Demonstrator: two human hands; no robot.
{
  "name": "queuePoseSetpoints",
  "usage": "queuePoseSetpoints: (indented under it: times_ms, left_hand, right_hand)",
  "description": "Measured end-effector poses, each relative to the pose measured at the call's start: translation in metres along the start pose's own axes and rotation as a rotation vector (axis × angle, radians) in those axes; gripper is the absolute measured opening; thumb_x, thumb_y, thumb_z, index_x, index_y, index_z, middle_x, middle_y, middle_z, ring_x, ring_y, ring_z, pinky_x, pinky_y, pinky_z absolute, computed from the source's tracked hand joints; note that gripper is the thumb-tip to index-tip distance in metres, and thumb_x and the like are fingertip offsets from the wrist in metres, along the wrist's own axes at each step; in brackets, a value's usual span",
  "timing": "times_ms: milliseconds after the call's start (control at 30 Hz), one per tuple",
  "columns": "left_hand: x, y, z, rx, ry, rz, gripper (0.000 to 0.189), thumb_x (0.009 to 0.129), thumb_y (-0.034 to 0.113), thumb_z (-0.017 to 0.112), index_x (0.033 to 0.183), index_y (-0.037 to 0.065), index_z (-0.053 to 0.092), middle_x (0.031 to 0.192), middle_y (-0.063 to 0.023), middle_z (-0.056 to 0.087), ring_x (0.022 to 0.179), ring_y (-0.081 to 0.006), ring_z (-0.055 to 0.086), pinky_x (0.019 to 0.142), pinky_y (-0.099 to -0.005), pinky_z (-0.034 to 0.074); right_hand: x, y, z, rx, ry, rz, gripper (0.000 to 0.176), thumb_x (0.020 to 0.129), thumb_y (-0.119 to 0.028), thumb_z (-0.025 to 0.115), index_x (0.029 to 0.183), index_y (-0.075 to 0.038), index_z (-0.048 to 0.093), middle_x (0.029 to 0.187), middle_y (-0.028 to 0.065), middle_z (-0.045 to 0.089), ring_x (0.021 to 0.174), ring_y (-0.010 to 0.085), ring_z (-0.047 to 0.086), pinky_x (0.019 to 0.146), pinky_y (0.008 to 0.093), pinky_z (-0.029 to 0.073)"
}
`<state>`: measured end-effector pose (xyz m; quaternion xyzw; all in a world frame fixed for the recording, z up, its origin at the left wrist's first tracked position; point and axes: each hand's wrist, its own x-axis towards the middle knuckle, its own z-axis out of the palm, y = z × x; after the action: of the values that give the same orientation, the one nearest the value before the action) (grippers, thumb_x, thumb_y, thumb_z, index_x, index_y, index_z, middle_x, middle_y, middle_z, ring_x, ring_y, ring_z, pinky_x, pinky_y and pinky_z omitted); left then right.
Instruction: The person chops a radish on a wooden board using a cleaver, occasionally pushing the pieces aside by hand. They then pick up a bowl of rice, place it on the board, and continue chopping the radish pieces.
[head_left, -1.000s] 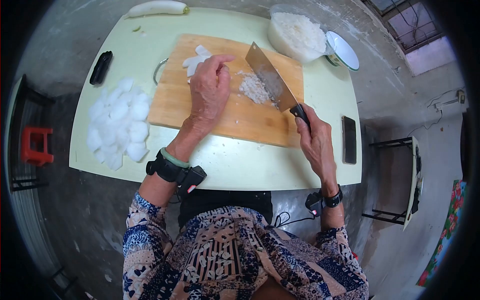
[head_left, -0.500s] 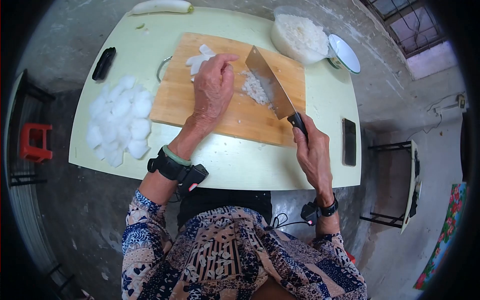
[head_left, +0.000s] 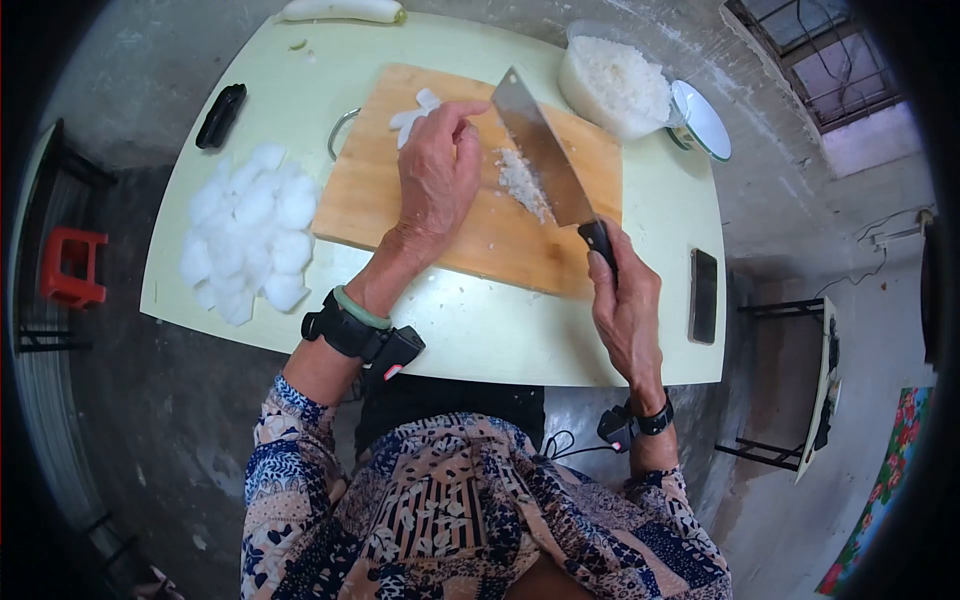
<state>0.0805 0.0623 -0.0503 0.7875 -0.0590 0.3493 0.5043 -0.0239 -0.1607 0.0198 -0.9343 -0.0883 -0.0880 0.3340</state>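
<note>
My right hand (head_left: 630, 300) grips the black handle of a cleaver (head_left: 545, 150). The broad blade is tilted over the wooden cutting board (head_left: 350, 205), beside a heap of finely chopped white radish (head_left: 518, 183). My left hand (head_left: 438, 165) hovers over the board left of the blade, its index finger reaching toward the blade's upper end and its thumb apart below; the other fingers are curled and partly hidden. Nothing shows in it. Behind it lie a few white radish strips (head_left: 410, 118), partly covered by the hand.
Thin white radish slices (head_left: 250, 225) are piled left of the board. A whole white radish (head_left: 340, 11) lies at the far edge. A tub of shredded white pieces (head_left: 620, 85), a bowl (head_left: 702, 118), a phone (head_left: 703, 295) and a black object (head_left: 221, 116) are also on the table (head_left: 450, 335).
The cleaver has risen slightly and moved a little left relative to the board, nearer the chopped radish. My left hand has barely moved. The camera view has shifted slightly.
</note>
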Motion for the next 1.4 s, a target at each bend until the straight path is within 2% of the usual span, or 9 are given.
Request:
queuePoseSetpoints:
  times_ms: [167,700,767,800,867,967,1000,1233,1400]
  left_hand:
    - [0.001,-0.003,0.000,-0.020,0.032,-0.016,0.026,0.098,0.003,0.059,0.122,0.008,0.069,0.095,-0.0088,0.071,0.084,-0.0152,0.066,0.075,-0.0298,0.053]
    - [0.005,0.001,-0.005,-0.082,0.085,-0.060,0.027,0.101,0.004,0.056,0.125,0.006,0.067,0.094,-0.0036,0.071,0.084,-0.0109,0.063,0.076,-0.0273,0.052]
    - [0.005,0.001,-0.005,-0.084,0.079,-0.077,0.027,0.101,0.004,0.057,0.125,0.007,0.067,0.094,-0.0038,0.071,0.085,-0.0111,0.064,0.076,-0.0272,0.052]
    - [0.005,0.001,-0.004,-0.086,0.076,-0.074,0.027,0.101,0.004,0.057,0.125,0.007,0.067,0.094,-0.0038,0.071,0.085,-0.0111,0.064,0.076,-0.0272,0.052]
    - [0.005,-0.001,-0.004,-0.094,0.067,-0.085,0.027,0.101,0.003,0.056,0.125,0.007,0.067,0.095,-0.0038,0.071,0.087,-0.0114,0.065,0.076,-0.0271,0.053]
    - [0.004,-0.001,-0.004,-0.090,0.070,-0.069,0.027,0.100,0.003,0.057,0.124,0.006,0.068,0.095,-0.0040,0.071,0.088,-0.0117,0.066,0.076,-0.0271,0.053]
    - [0.005,-0.001,-0.004,-0.089,0.070,-0.071,0.027,0.100,0.003,0.057,0.124,0.006,0.068,0.095,-0.0040,0.071,0.088,-0.0117,0.066,0.076,-0.0271,0.053]
    - [0.004,-0.002,-0.003,-0.094,0.058,-0.071,0.028,0.099,0.002,0.056,0.124,0.005,0.068,0.097,-0.0062,0.072,0.090,-0.0119,0.067,0.077,-0.0268,0.053]
    - [0.003,0.000,-0.002,-0.103,0.042,-0.072,0.027,0.099,0.002,0.056,0.123,0.005,0.069,0.098,-0.0063,0.072,0.091,-0.0121,0.068,0.077,-0.0272,0.053]
  right_hand:
    - [0.007,-0.003,-0.001,-0.091,-0.130,0.018,0.034,0.100,-0.003,0.056,0.134,-0.003,0.057,0.103,0.0254,0.070,0.090,0.0430,0.071,0.079,0.0459,0.055]
    - [-0.003,-0.004,0.004,-0.016,-0.055,-0.028,0.038,0.100,-0.003,0.058,0.138,-0.004,0.056,0.112,0.0252,0.070,0.097,0.0443,0.070,0.082,0.0455,0.056]
    - [-0.006,0.010,0.013,-0.081,-0.050,-0.124,0.037,0.102,-0.005,0.056,0.138,-0.004,0.059,0.093,0.0176,0.068,0.073,0.0244,0.063,0.073,0.0337,0.052]
    - [-0.006,0.010,0.010,-0.081,-0.047,-0.121,0.037,0.102,-0.005,0.056,0.138,-0.004,0.059,0.093,0.0176,0.068,0.073,0.0244,0.063,0.073,0.0337,0.052]
    - [-0.002,0.005,0.004,-0.069,-0.136,-0.033,0.038,0.100,-0.002,0.057,0.138,-0.003,0.057,0.110,0.0257,0.070,0.095,0.0433,0.071,0.080,0.0452,0.056]
    - [-0.002,-0.009,-0.005,-0.007,-0.090,0.054,0.038,0.100,-0.002,0.057,0.138,-0.002,0.057,0.111,0.0265,0.070,0.094,0.0446,0.070,0.081,0.0443,0.056]
    - [-0.004,-0.004,-0.001,-0.009,0.014,-0.059,0.038,0.100,-0.002,0.057,0.138,-0.003,0.057,0.109,0.0262,0.070,0.092,0.0431,0.071,0.081,0.0436,0.056]
    - [0.002,0.006,-0.004,-0.040,-0.126,0.034,0.038,0.100,-0.003,0.057,0.138,-0.005,0.057,0.105,0.0243,0.071,0.092,0.0384,0.073,0.081,0.0431,0.056]
    - [0.002,0.009,-0.003,-0.032,0.001,0.012,0.036,0.101,-0.005,0.057,0.137,-0.004,0.057,0.102,0.0239,0.072,0.090,0.0395,0.072,0.081,0.0437,0.055]
